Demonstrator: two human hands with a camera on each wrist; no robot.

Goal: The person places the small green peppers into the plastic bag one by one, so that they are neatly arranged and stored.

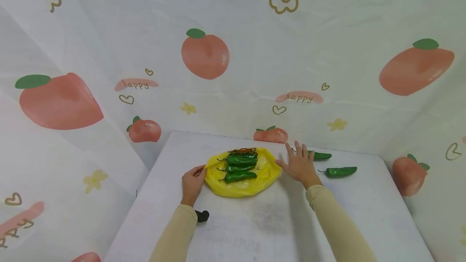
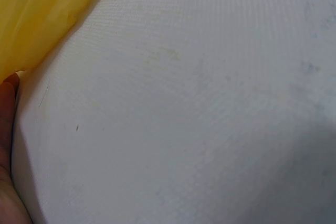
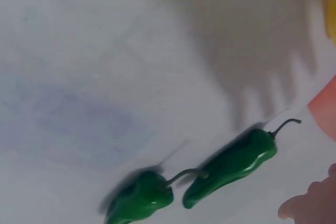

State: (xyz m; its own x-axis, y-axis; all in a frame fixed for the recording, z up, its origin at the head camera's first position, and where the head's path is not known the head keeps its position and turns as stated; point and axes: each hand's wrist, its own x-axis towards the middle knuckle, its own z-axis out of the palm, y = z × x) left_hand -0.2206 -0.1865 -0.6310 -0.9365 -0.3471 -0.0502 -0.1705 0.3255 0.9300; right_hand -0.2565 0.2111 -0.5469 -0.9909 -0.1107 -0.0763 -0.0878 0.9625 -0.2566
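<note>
A yellow plastic bag lies spread in a rounded shape on the table, with several green peppers lined up on it, stems to the left. At its left edge my left hand pinches the plastic; in the left wrist view a fingertip meets the yellow bag. My right hand is held with fingers spread by the bag's right edge, the thumb close to the plastic; whether it touches I cannot tell. Beyond that hand lie two more green peppers, one nearer and one farther, partly hidden by the fingers.
A small dark object sits beside the left forearm, partly covered by the sleeve. The white table meets a cloth backdrop printed with fruit, which rises behind it and at both sides.
</note>
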